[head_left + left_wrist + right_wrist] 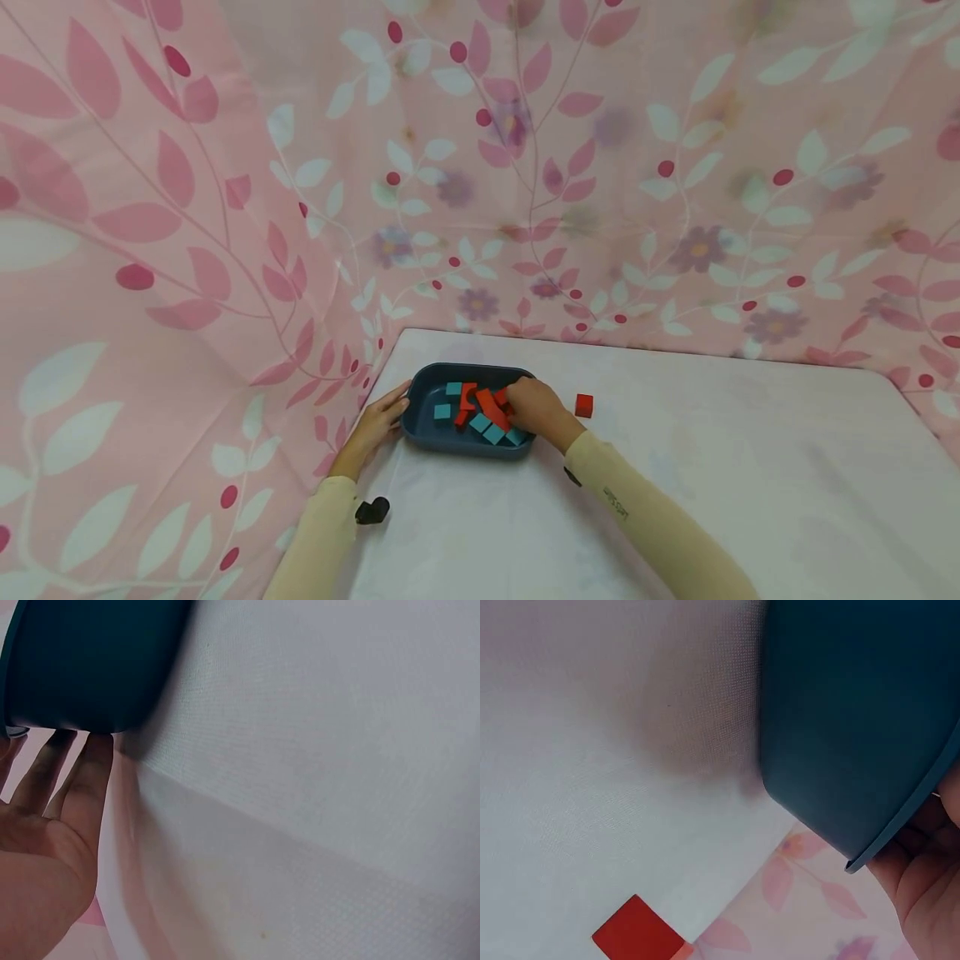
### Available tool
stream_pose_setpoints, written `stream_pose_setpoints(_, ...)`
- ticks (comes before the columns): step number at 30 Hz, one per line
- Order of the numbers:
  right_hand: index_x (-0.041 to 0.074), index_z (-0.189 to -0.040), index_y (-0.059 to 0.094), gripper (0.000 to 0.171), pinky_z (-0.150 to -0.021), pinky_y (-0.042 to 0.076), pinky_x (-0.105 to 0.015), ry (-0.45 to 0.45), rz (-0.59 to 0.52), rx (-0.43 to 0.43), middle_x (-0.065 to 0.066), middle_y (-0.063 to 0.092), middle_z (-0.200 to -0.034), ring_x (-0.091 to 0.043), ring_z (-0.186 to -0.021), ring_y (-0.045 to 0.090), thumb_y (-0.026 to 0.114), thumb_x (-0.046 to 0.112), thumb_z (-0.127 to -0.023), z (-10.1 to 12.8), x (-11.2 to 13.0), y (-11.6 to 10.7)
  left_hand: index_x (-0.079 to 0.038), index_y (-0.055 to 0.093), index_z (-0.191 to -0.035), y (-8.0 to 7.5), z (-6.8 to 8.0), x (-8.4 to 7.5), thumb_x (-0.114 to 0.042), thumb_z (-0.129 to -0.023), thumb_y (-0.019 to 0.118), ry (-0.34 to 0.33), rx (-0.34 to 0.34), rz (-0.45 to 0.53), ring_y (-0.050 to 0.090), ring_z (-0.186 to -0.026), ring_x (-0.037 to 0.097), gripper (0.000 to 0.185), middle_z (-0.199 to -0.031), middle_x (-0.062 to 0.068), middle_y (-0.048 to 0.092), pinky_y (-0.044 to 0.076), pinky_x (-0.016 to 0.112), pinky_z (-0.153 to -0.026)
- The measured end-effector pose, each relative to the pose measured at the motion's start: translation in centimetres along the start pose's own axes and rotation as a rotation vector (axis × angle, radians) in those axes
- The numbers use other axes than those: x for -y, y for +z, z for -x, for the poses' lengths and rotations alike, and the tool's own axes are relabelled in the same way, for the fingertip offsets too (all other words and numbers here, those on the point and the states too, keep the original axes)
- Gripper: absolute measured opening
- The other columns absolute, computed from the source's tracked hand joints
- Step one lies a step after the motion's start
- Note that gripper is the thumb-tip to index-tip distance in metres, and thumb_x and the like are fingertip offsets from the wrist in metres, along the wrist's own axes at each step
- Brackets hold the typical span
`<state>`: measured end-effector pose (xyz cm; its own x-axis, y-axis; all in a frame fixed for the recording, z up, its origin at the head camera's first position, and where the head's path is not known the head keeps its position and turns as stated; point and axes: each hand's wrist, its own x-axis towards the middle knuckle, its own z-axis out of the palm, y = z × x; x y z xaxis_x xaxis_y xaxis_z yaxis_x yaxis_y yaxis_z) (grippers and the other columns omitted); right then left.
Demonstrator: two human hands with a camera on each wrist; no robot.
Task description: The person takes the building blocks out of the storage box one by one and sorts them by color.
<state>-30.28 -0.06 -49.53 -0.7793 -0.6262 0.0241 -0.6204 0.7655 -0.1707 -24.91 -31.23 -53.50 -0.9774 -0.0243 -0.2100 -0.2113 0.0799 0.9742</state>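
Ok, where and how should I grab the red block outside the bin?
Probably pinch two opposite side faces of the red block, coming down from above or from its right: it looks cube-shaped, stands alone on the white table, and the bin lies to its left.

Soft, even, rather muted light covers the head view, the worktop [750,467] reading pale grey-white with faint darker streaks toward its right side. Shadows are diffuse, a weak one edging the near side of the tray [465,448]. Wide-angle stretching enlarges the pattern of the floral cloth [112,292] at the left edge, and the small lettering on the right sleeve [648,508] is barely legible.

Both wrist views look dimmer and greyer. There the tray's outer wall sinks into deep teal, nearly black in places; its lower edge blurs in the left one. The right one shows a smooth brownish shadow beside the tray, with fabric weave discernible nearby.
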Motion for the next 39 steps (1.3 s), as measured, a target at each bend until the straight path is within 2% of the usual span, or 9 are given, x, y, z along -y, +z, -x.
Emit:
stream_pose_setpoints(4, 0.008, -0.084, 0.072, 0.007, -0.064, 0.051, -0.027, -0.027, -0.013, -0.016, 0.004, 0.055, -0.065, -0.016, -0.064, 0.050, 0.076, 0.014, -0.084, 0.1, -0.2, -0.2, -0.024, 0.043, -0.149, 0.2, 0.0, -0.1, -0.024, -0.103, 0.052, -0.007, -0.013, 0.009, 0.049, -0.124, 0.027, 0.047, -0.150, 0.014, 0.040, 0.041, 0.046, -0.103)
stream_pose_setpoints(7, 0.007, -0.082, 0.072, 0.004, -0.063, 0.049, -0.026, -0.039, -0.065, -0.016, 0.004, 0.055, -0.064, -0.016, -0.065, 0.050, 0.074, 0.010, -0.083, 0.1, -0.4, -0.4, -0.025, 0.044, -0.149, 0.3, -0.1, -0.1, -0.023, -0.103, 0.051, -0.009, -0.011, 0.009, 0.049, -0.124, 0.027, 0.046, -0.150, 0.013, 0.040, 0.042, 0.045, -0.102)
stream_pose_setpoints(9, 0.007, -0.085, 0.073, 0.003, -0.065, 0.049, -0.025, -0.031, -0.103, -0.008, 0.005, 0.056, -0.066, -0.016, -0.068, 0.051, 0.073, 0.009, -0.084, 0.1, -0.6, -0.5, -0.024, 0.042, -0.149, 0.3, -0.2, 0.0, -0.023, -0.103, 0.051, -0.003, -0.007, -0.003, 0.049, -0.124, 0.027, 0.047, -0.151, 0.014, 0.040, 0.043, 0.045, -0.102)
stream_pose_setpoints(15, 0.004, -0.102, 0.075, 0.017, -0.074, 0.053, -0.029, -0.033, -0.201, -0.026, 0.002, 0.065, -0.081, -0.017, -0.076, 0.054, 0.073, 0.011, -0.086, 0.4, -1.3, -1.8, -0.023, 0.043, -0.149, 0.6, -0.4, -0.1, -0.025, -0.102, 0.052, -0.001, -0.010, -0.014, 0.048, -0.125, 0.027, 0.048, -0.151, 0.016, 0.039, 0.042, 0.045, -0.102)
stream_pose_setpoints(21, 0.000, -0.109, 0.073, 0.026, -0.084, 0.054, -0.036, -0.034, -0.195, -0.103, -0.008, 0.069, -0.098, -0.022, -0.090, 0.059, 0.074, 0.009, -0.085, 1.6, -2.3, -4.3, -0.023, 0.042, -0.150, 0.7, -0.5, 0.1, -0.024, -0.103, 0.052, -0.006, -0.004, 0.004, 0.043, -0.130, 0.029, 0.048, -0.152, 0.014, 0.038, 0.038, 0.049, -0.105)
stream_pose_setpoints(27, 0.000, -0.106, 0.073, 0.026, -0.082, 0.055, -0.037, -0.016, -0.209, -0.191, -0.010, 0.067, -0.099, -0.025, -0.090, 0.060, 0.076, 0.005, -0.080, 3.2, -4.4, -5.9, -0.027, 0.045, -0.148, 0.5, -0.4, 0.1, -0.027, -0.102, 0.052, -0.018, -0.020, -0.005, 0.045, -0.130, 0.031, 0.046, -0.151, 0.012, 0.040, 0.039, 0.049, -0.104)
stream_pose_setpoints(34, 0.001, -0.105, 0.073, 0.026, -0.080, 0.055, -0.039, 0.043, -0.195, -0.193, -0.010, 0.067, -0.099, -0.025, -0.089, 0.059, 0.074, 0.005, -0.080, 5.5, -7.5, -5.9, -0.021, 0.040, -0.151, 0.1, 0.0, -0.2, -0.024, -0.103, 0.050, 0.006, 0.000, -0.007, 0.044, -0.129, 0.033, 0.049, -0.151, 0.017, 0.038, 0.040, 0.049, -0.103)
stream_pose_setpoints(39, -0.001, -0.103, 0.073, 0.023, -0.081, 0.055, -0.040, 0.063, -0.192, -0.193, -0.012, 0.068, -0.098, -0.025, -0.087, 0.059, 0.072, 0.002, -0.080, 7.0, -9.2, -5.2, -0.022, 0.042, -0.150, 0.1, 0.3, -0.2, -0.025, -0.102, 0.052, -0.004, -0.015, -0.003, 0.046, -0.129, 0.030, 0.049, -0.151, 0.015, 0.039, 0.040, 0.048, -0.103)
